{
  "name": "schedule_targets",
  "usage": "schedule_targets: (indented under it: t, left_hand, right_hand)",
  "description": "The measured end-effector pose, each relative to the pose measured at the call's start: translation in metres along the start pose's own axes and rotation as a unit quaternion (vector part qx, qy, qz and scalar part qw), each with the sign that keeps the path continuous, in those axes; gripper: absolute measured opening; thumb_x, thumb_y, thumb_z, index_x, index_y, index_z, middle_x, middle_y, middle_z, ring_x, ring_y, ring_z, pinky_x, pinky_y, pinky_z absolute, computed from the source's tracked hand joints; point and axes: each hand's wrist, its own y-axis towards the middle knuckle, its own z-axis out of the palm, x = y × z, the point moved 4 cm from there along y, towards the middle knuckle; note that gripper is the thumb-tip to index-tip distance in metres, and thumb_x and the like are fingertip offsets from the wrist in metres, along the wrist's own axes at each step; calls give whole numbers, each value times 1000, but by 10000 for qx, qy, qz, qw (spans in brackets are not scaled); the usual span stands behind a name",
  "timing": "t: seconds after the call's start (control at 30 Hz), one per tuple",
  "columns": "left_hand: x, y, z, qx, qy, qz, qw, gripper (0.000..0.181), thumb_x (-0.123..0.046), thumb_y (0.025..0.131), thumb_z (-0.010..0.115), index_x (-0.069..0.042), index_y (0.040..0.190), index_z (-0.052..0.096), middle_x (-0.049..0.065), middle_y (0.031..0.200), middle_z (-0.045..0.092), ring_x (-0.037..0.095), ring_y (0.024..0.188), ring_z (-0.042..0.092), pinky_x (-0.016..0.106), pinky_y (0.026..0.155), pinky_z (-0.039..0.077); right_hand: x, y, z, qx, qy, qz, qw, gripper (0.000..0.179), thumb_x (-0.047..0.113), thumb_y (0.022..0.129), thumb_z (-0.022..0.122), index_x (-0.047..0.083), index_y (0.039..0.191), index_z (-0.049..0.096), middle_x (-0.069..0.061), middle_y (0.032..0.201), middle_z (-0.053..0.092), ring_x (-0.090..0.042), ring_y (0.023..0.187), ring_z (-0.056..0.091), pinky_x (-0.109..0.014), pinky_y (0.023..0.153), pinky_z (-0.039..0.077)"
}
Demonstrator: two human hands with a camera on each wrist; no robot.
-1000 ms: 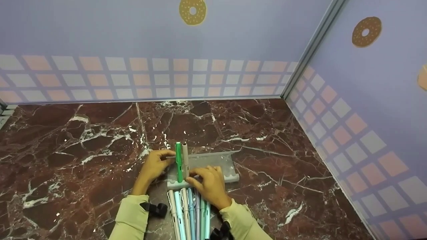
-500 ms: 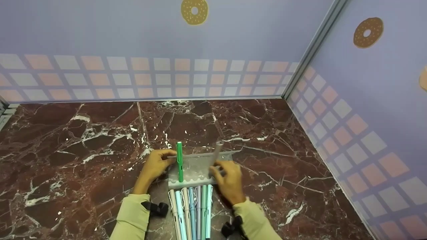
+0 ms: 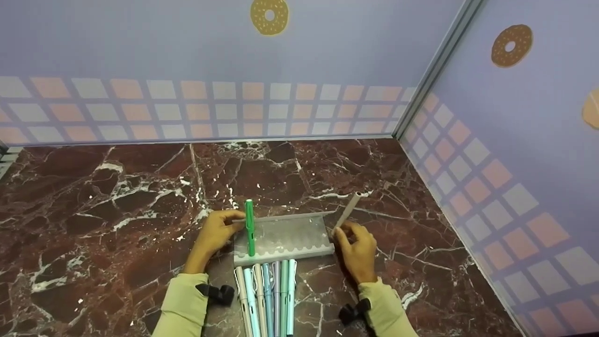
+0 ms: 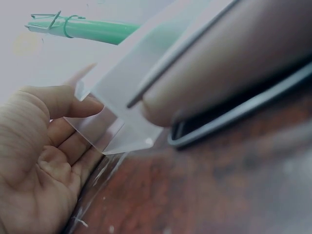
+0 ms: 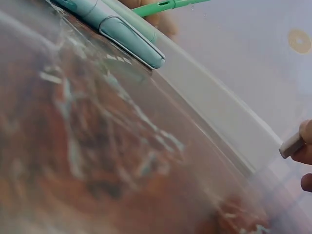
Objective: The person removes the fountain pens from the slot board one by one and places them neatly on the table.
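A clear plastic pen tray (image 3: 288, 234) with a notched front edge lies on the marbled surface. Its left end is pinched by my left hand (image 3: 217, 236), the thumb against the plastic in the left wrist view. One green pen (image 3: 250, 228) sits in the tray near that end, its clip showing in the left wrist view (image 4: 92, 30). Just beyond the tray's right end, my right hand (image 3: 359, 248) pinches a taupe pen (image 3: 348, 209), tilted up to the right. Only its blunt end (image 5: 291, 146) and some fingertips show in the right wrist view.
In front of the tray lies a row of several pens (image 3: 267, 295) in beige, light blue, blue, purple and green. Patterned walls (image 3: 196, 112) stand behind and to the right. Black camera mounts (image 3: 217, 294) sit on both wrists.
My right hand has taken the taupe pen from beside the green pen and carried it right, past the tray's end. My left hand has stayed at the tray's left end.
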Motion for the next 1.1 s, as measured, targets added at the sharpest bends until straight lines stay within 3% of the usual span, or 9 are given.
schedule_targets:
  t: [0.2, 0.37, 0.53, 0.77, 0.9, 0.97, 1.1]
  left_hand:
    - [3, -2, 4, 75, -51, 6, 10000, 13, 2, 88, 71, 1, 100, 76, 16, 99, 75, 15, 74, 64, 21, 62, 50]
    - [2, 0, 2, 42, -45, -2, 10000, 14, 4, 87, 71, 1, 99, 76, 16, 96, 75, 14, 66, 60, 21, 56, 47]
    - [0, 0, 0, 61, -67, 42, 10000, 14, 6, 87, 70, 2, 99, 75, 17, 96, 75, 13, 64, 58, 20, 55, 46]
    - [1, 1, 0, 30, -102, -33, 9999, 14, 8, 86, 70, 2, 98, 75, 17, 95, 75, 13, 59, 56, 20, 52, 45]
    - [-1, 0, 0, 17, -154, 29, 9999, 14, 6, 87, 70, 3, 99, 75, 17, 96, 75, 14, 61, 58, 20, 53, 45]
    - [-1, 0, 1, 61, -175, 31, 9998, 13, 5, 87, 70, 3, 99, 75, 18, 98, 75, 14, 64, 59, 21, 54, 46]
    - [-2, 2, 0, 85, -113, -11, 9999, 14, 5, 87, 71, 2, 99, 75, 17, 98, 75, 14, 66, 60, 20, 56, 47]
  right_hand:
    - [9, -23, -12, -116, 28, -221, 9997, 11, 4, 82, 80, 8, 90, 73, 1, 72, 68, -11, 60, 61, -23, 55, 51]
    - [26, -46, -20, 212, 328, -355, 9986, 15, 3, 81, 80, 11, 90, 71, 6, 76, 68, -6, 62, 61, -23, 58, 53]
    - [38, -53, -16, 467, 397, -467, 9970, 17, 5, 80, 82, 15, 90, 73, 8, 79, 71, -5, 64, 61, -28, 62, 51]
    - [56, -67, -1, 1137, 820, -148, 9900, 14, 9, 82, 81, 15, 92, 74, 7, 76, 71, -2, 60, 57, -21, 55, 50]
    - [68, -79, 1, 1283, 875, 97, 9878, 11, 11, 82, 81, 15, 90, 74, 9, 69, 67, 1, 54, 52, -19, 53, 47]
    - [74, -88, -2, 1397, 845, 295, 9861, 9, 10, 83, 80, 13, 89, 74, 9, 67, 66, 2, 53, 51, -17, 51, 46]
    - [85, -109, -15, 1650, 271, 474, 9848, 11, 16, 79, 83, 14, 84, 74, 8, 69, 67, 4, 59, 52, -18, 56, 44]
